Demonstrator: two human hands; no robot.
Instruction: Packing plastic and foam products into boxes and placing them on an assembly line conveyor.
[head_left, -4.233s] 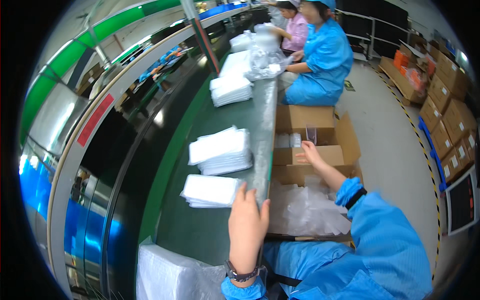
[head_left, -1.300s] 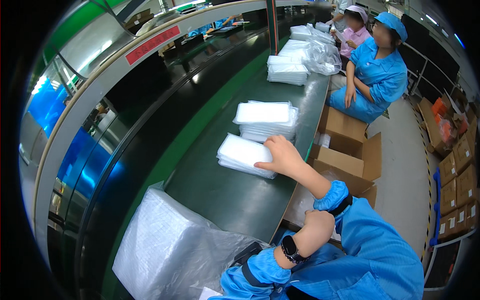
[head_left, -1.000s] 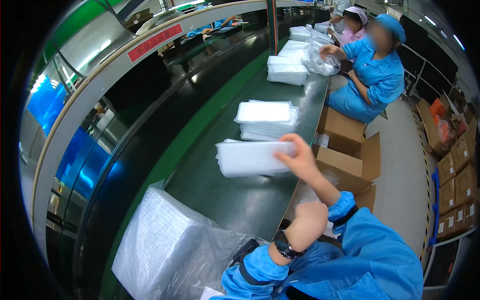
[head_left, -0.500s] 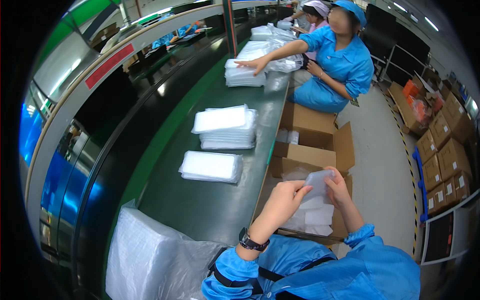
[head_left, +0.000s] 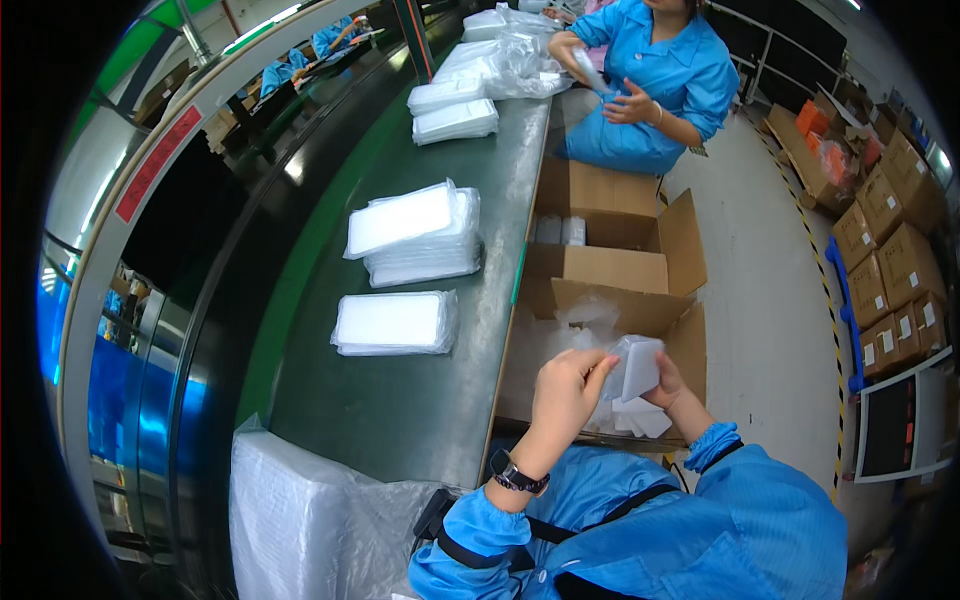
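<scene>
Both hands, left hand (head_left: 566, 388) and right hand (head_left: 668, 385), grip a small white plastic-wrapped pack (head_left: 640, 368) above an open brown cardboard box (head_left: 668, 315). Two stacks of flat white bagged packs (head_left: 415, 235) lie on the grey-green workbench (head_left: 400, 410); a red rectangular sign (head_left: 156, 164) sits beyond, left.

Two stacks of flat packets are positioned on the work table (head_left: 400, 400): the nearer stack (head_left: 393, 323) lies just in front of the farther stack (head_left: 415, 233). Further stacks (head_left: 455, 108) are placed at the far end of the table. A large wrapped bundle (head_left: 300, 515) is located at the near end, to the left of the person. An open carton (head_left: 640, 320) is situated to the right of the table edge, with a second open carton (head_left: 600, 225) directly behind it. The left hand (head_left: 565, 390) and right hand (head_left: 672, 385) are held together over the nearer carton, with a small packet (head_left: 638, 368) between them. A co-worker (head_left: 650, 80) is seated behind the cartons. Stacked boxes (head_left: 890, 230) are located at the far right.
</scene>
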